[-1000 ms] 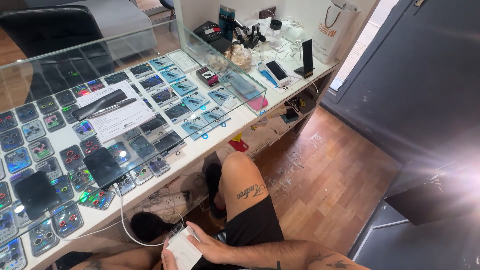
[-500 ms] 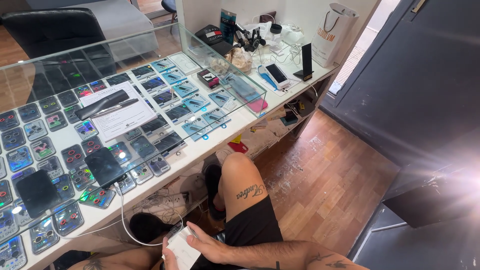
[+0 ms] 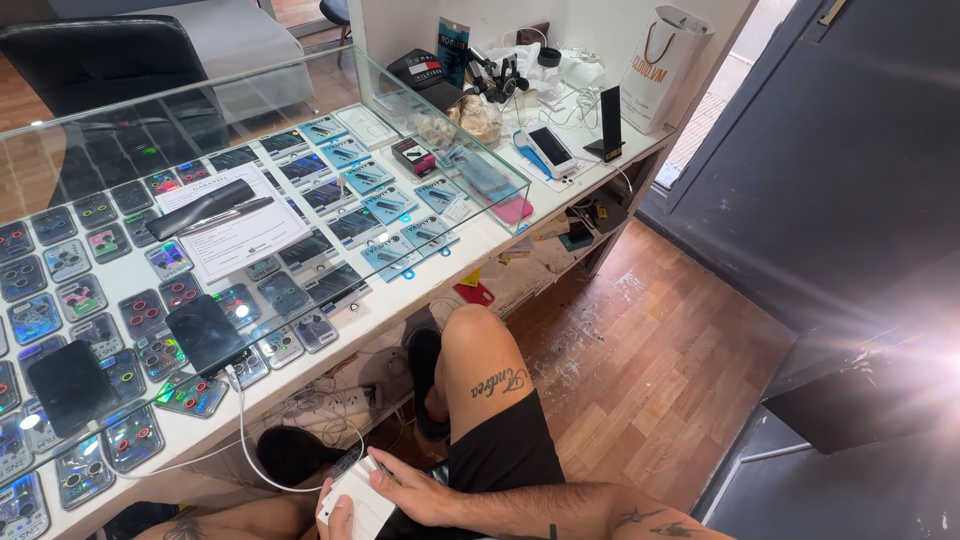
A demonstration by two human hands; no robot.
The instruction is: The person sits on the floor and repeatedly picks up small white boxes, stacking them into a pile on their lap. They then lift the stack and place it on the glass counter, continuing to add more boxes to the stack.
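A: hands?
B: Bottom centre of frame. Right hand [image 3: 415, 492] lies across the top of a small white box [image 3: 358, 508], fingers curled over it. Left hand [image 3: 340, 519] grips the box's lower edge, mostly cut off by the frame.
A: surroundings?
B: White cable [image 3: 243, 432] runs up to a dark phone [image 3: 205, 333] on the glass counter [image 3: 420, 285], centre-left.

Both hands [image 3: 405, 492] together, low
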